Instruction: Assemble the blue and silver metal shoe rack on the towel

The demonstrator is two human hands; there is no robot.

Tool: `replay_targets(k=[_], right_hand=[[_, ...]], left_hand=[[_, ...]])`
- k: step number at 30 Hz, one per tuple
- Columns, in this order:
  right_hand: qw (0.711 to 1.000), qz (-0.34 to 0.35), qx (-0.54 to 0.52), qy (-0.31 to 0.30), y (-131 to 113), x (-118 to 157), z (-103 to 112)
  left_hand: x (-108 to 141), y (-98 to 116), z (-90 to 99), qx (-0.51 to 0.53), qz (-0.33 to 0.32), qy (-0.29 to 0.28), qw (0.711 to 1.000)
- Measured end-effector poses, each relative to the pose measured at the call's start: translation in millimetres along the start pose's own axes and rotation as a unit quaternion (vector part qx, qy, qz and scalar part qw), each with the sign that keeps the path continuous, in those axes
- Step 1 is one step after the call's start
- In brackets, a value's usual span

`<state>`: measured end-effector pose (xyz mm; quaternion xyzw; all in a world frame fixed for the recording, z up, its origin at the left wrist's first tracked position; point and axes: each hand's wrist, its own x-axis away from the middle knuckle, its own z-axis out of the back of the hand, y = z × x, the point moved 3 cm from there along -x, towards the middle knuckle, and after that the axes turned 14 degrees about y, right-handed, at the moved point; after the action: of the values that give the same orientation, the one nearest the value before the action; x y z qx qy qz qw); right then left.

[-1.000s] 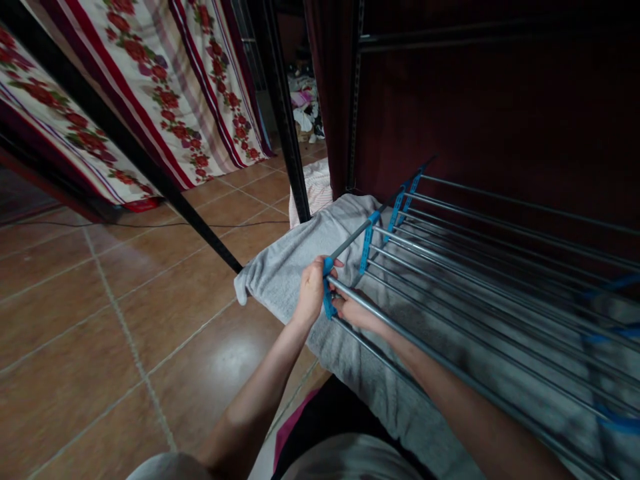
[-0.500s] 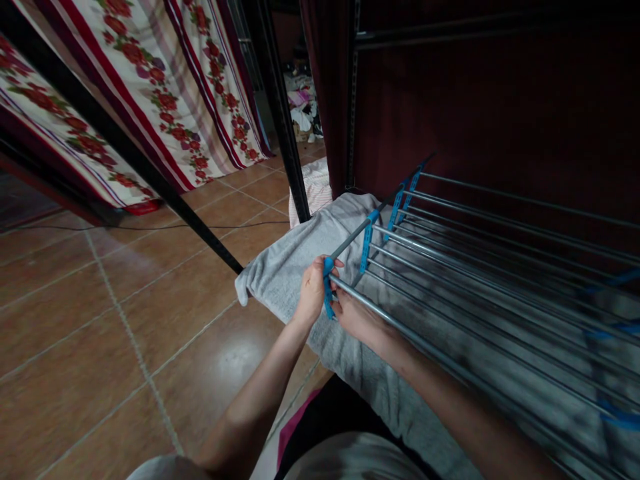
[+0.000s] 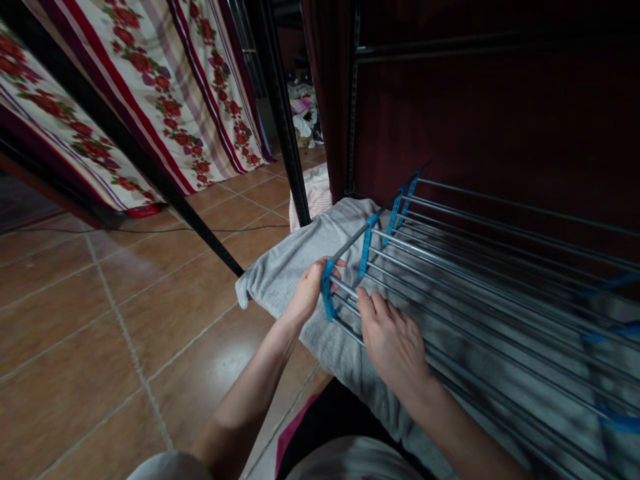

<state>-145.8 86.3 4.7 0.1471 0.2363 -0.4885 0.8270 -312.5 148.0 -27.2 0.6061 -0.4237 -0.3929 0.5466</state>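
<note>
A rack of grey metal rods [image 3: 425, 257] with blue plastic brackets lies over a grey blanket [image 3: 285, 260]. My left hand [image 3: 310, 287] is closed round the near corner of the rack, at the blue end bracket [image 3: 327, 293]; some of its fingers pass behind the bar. Just to the right, my right hand [image 3: 393, 333] lies over the front rods with its fingers curled round them, palm down. Its thumb is hidden. Another blue bracket [image 3: 366, 250] sits farther along the side bar.
Black metal posts [image 3: 287, 120] stand at the left and centre, one slanting down to the blanket. A flowered curtain [image 3: 165, 100] hangs behind them over the tiled floor [image 3: 200, 340]. A dark red cloth [image 3: 450, 120] hangs behind the rack. Clothes [image 3: 305, 120] are heaped farther back.
My right hand has moved right and back from the end bracket and now lies over the front rods. My left hand stays at the corner.
</note>
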Motion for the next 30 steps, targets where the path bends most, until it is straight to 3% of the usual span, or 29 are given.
replay_targets(k=[5, 30], right_hand=[[1.000, -0.003, -0.011, -0.021, -3.3, 0.0, -0.7], [0.995, -0.061, -0.039, -0.073, -9.1, -4.9, 3.4]], left_hand=[[-1.5, 10.1, -5.7, -0.010, 0.023, -0.040, 0.999], [2.0, 4.4, -9.1, -0.034, -0.023, 0.006, 0.999]])
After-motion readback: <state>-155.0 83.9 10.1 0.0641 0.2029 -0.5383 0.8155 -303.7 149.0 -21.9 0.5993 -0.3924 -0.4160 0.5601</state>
